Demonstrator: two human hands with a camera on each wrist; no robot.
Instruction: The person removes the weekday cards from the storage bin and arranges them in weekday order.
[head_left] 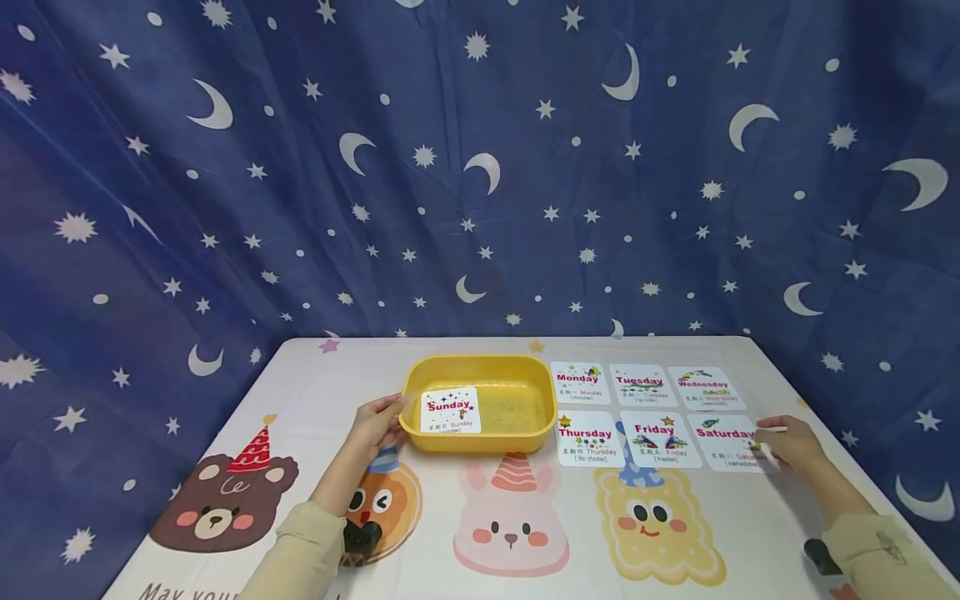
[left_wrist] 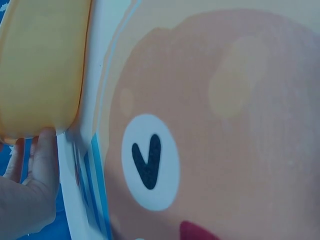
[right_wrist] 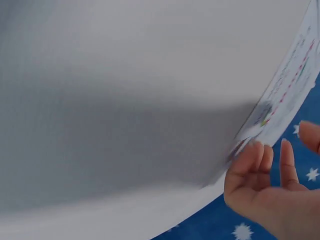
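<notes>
On the table a yellow plastic basin (head_left: pixel 517 442) holds a white card printed Sunday (head_left: pixel 450 421), tilted against its left end. My left hand (head_left: pixel 378 427) grips the basin's left rim; the left wrist view shows fingertips under the basin wall (left_wrist: pixel 45 75). To the right lie cards reading Monday (head_left: pixel 581 393), Tuesday, Wednesday, Thursday, Friday and Saturday (head_left: pixel 720 442), in two rows. At the Saturday card's right edge, my right hand (head_left: pixel 791 443) pinches a small white object (head_left: pixel 768 455) with thumb and finger. What kind of object it is, I cannot tell.
The white tablecloth carries printed cartoon animals, among them a bear (head_left: pixel 217 512) and a rabbit (head_left: pixel 510 533). Behind and beside the table hangs a dark blue curtain (head_left: pixel 480 208) with stars and moons. The basin's right end stands close to the Monday card.
</notes>
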